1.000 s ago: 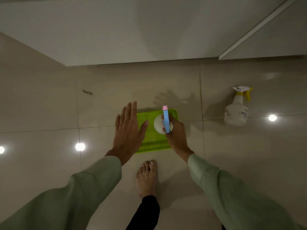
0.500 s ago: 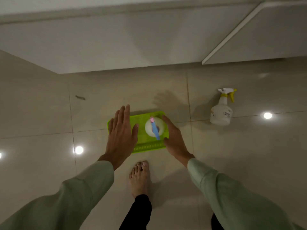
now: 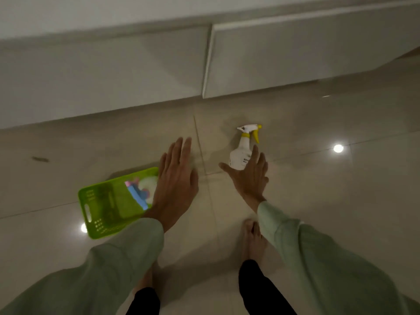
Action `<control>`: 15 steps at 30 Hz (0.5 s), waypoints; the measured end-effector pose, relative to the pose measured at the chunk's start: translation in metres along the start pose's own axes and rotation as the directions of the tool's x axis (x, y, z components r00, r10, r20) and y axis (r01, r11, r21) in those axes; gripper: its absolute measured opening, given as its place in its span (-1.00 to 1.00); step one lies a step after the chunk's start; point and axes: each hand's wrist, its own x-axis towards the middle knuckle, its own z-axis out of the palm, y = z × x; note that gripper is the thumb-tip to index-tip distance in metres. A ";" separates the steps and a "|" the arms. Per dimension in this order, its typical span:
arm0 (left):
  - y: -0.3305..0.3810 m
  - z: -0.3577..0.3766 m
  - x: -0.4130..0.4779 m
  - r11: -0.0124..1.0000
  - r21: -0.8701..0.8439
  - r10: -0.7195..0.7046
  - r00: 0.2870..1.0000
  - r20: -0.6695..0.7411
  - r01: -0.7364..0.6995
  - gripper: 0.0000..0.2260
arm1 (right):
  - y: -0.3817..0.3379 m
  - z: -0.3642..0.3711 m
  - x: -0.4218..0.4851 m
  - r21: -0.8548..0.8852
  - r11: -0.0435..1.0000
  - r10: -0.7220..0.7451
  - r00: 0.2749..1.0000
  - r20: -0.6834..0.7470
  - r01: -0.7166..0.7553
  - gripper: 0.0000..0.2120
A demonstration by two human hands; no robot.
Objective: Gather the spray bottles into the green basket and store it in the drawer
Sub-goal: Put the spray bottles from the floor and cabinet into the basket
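Note:
The green basket (image 3: pixel 97 205) sits on the tiled floor at lower left. Inside it is a white spray bottle with a blue and pink head (image 3: pixel 138 194), partly hidden by my left hand. My left hand (image 3: pixel 176 185) hovers flat with fingers apart, just right of the basket, holding nothing. A second white spray bottle with a yellow trigger (image 3: pixel 242 148) stands upright on the floor to the right. My right hand (image 3: pixel 250 176) is spread open right in front of that bottle, fingers overlapping its base; it does not grip it.
White cabinet or drawer fronts (image 3: pixel 272 60) run along the back, with a vertical seam between two panels. My bare feet (image 3: pixel 252 237) stand on the glossy floor near the bottom. Ceiling lights reflect in the tiles. A small dark mark (image 3: pixel 40 159) lies at left.
My right hand let go of the blue-headed bottle in the basket and moved right to the yellow-trigger bottle. The view shifted right, so the basket now appears at left.

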 end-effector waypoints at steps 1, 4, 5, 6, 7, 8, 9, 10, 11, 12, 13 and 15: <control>0.003 0.017 0.010 1.000 0.008 -0.001 1.000 0.011 0.001 -0.35 | 0.005 0.006 0.019 0.006 0.999 0.034 0.999 0.008 -0.034 0.19; 0.006 0.060 0.037 1.000 0.026 -0.009 0.999 0.042 0.008 -0.33 | 0.017 0.026 0.066 0.020 0.997 0.077 0.997 0.019 -0.078 0.13; 0.006 0.067 0.044 0.999 0.034 -0.001 0.999 0.047 0.000 -0.33 | 0.017 0.030 0.076 0.015 0.998 0.069 0.998 0.016 -0.069 0.11; 0.004 0.076 0.051 0.999 0.046 0.008 0.999 0.050 -0.010 -0.33 | 0.017 0.037 0.085 0.012 0.998 0.055 0.998 0.010 -0.055 0.08; 0.001 0.082 0.056 0.998 0.059 0.013 0.999 0.050 -0.016 -0.33 | 0.017 0.044 0.094 0.016 0.999 0.036 0.999 -0.011 -0.036 0.06; -0.002 0.087 0.061 0.998 0.067 0.016 0.999 0.048 -0.019 -0.33 | 0.016 0.049 0.100 0.026 0.999 0.021 0.999 -0.039 -0.020 0.02; -0.005 0.089 0.063 0.997 0.073 0.017 0.999 0.048 -0.021 -0.33 | 0.014 0.052 0.105 0.042 0.999 0.019 0.998 -0.062 -0.016 -0.02; -0.007 0.090 0.065 0.997 0.074 0.015 0.999 0.048 -0.019 -0.34 | 0.013 0.053 0.107 0.055 0.998 0.026 0.997 -0.074 -0.022 -0.06; -0.009 0.090 0.064 0.997 0.074 0.012 0.999 0.047 -0.015 -0.34 | 0.012 0.053 0.107 0.059 0.998 0.034 0.997 -0.068 -0.030 -0.10; -0.010 0.087 0.062 0.997 0.076 0.007 0.999 0.045 -0.010 -0.34 | 0.013 0.051 0.105 0.058 0.998 0.035 0.998 -0.055 -0.032 -0.14; -0.011 0.083 0.058 0.997 0.075 0.002 0.999 0.041 -0.005 -0.34 | 0.013 0.047 0.099 0.059 0.998 0.026 0.999 -0.046 -0.023 -0.18; -0.009 0.071 0.046 0.998 0.070 -0.005 0.999 0.038 0.002 -0.34 | 0.012 0.035 0.080 0.083 0.997 -0.002 0.999 -0.049 0.006 -0.24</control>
